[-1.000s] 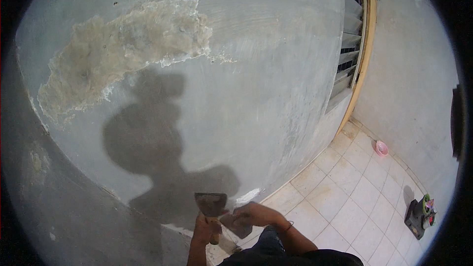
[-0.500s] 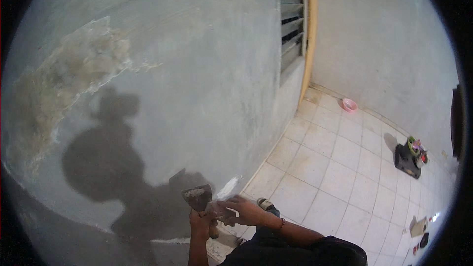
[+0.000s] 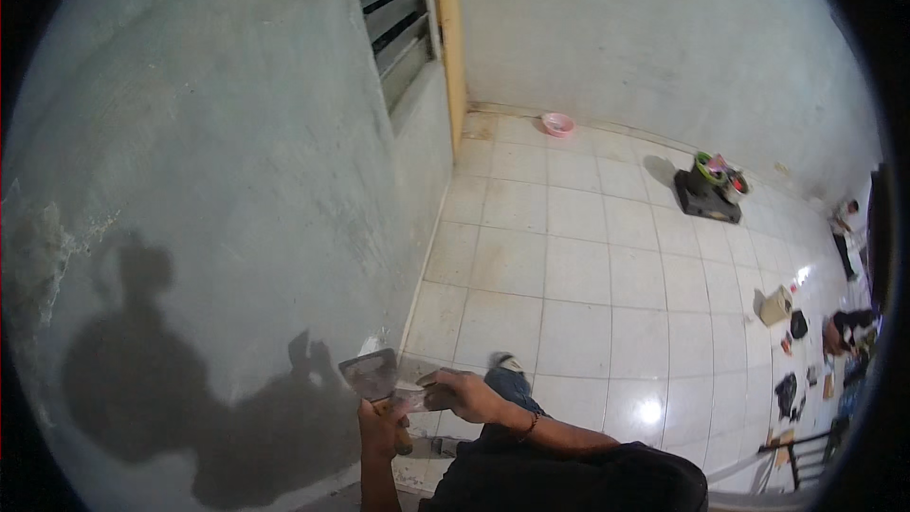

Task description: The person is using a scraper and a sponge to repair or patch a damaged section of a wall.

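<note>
In my left hand [image 3: 379,429] is a putty knife [image 3: 371,374], its wide blade pointing up and its wooden handle showing below my fist. A pale smear covers part of the blade. My right hand [image 3: 466,394] is closed just right of the blade, its fingers around a flat greyish-pink piece [image 3: 411,400] whose kind I cannot make out. That piece lies close against the putty knife; whether they touch is unclear. Beyond the blade, a white patch [image 3: 375,339] marks the lower edge of the grey wall [image 3: 256,180].
A louvred window [image 3: 393,19] sits beside a yellow frame post [image 3: 445,38]. On the white tiled floor [image 3: 578,275] stand a pink basin [image 3: 558,124], a black stand [image 3: 706,201] with containers, and a beige box [image 3: 775,306]. People [image 3: 844,237] are at the far right.
My view has swung right, showing more floor and the people. The pale clump on the blade looks flatter. Both hands stay close together, and the putty knife remains in my left hand.
</note>
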### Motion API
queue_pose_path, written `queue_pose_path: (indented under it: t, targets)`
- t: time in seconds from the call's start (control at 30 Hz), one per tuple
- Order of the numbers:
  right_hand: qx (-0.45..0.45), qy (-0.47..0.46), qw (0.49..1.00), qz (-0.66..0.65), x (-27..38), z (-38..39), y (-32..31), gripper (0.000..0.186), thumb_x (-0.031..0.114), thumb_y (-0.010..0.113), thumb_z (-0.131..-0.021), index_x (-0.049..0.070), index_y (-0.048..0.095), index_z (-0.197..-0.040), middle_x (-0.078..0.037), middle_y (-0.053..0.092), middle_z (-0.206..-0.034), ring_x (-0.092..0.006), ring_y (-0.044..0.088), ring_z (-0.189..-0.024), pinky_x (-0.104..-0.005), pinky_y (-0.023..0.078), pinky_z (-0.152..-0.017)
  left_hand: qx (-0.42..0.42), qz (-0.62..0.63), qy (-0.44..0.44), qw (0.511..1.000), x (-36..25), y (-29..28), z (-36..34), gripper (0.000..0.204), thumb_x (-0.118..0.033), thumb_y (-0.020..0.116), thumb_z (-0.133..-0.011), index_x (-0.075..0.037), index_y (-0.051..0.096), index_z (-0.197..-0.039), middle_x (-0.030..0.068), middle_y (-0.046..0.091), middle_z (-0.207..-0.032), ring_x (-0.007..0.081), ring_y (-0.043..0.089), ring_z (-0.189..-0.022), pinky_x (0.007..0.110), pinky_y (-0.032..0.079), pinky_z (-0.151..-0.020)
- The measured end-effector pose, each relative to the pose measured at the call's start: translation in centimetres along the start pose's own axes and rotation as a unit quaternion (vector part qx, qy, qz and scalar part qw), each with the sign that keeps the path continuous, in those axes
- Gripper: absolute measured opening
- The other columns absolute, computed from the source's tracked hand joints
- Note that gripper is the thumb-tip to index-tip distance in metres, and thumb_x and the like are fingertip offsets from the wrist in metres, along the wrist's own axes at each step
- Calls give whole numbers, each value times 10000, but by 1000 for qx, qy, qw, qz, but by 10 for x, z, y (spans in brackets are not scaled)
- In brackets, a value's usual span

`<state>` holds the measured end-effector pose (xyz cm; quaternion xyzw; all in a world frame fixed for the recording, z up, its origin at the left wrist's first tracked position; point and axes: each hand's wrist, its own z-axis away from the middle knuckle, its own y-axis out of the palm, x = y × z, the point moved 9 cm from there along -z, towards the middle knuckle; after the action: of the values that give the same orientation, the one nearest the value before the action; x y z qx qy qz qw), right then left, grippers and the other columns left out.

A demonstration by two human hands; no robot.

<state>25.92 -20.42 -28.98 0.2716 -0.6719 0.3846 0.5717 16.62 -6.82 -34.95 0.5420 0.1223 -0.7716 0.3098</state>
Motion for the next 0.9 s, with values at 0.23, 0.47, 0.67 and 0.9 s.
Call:
queue_pose_path:
  t: [0.23, 0.47, 0.67, 0.9]
  targets:
    - [92, -72, 993, -30, -3, -9, -80, 282, -109, 564, -803, -11, 586, -1066, -117, 660, -997, -194, 641, -947, -313, 522, -816, -10, -66, -9, 998, 1, 81, 4, 372, -37, 700, -752, -36, 503, -1067, 72, 604, -896, 138, 564, -641, 313, 474, -533]
    - [305, -49, 951, -32, -11, -13, -159, 405, -44, 618, -745, 49, 579, -1138, -124, 633, -1001, -254, 654, -894, -330, 526, -762, -84, -86, -21, 992, -10, 186, 10, 412, -64, 753, -687, -36, 588, -1064, 67, 623, -991, 162, 584, -870, 309, 489, -744]
    - [288, -175, 938, 86, 22, -36, -182, 536, 87, 722, -720, 77, 521, -1217, -144, 600, -1057, -265, 608, -971, -345, 499, -818, -217, -12, 51, 975, 22, 236, 13, 400, -101, 721, -708, -16, 587, -1076, 79, 637, -967, 159, 605, -832, 317, 500, -712]
    - [402, -11, 914, 49, -14, -65, -130, 414, 171, 709, -791, -8, 565, -1135, -158, 631, -1013, -234, 618, -929, -340, 488, -800, -393, 188, 168, 884, -18, 197, 37, 294, 19, 649, -766, 8, 562, -1046, 101, 642, -939, 178, 648, -769, 325, 557, -658]
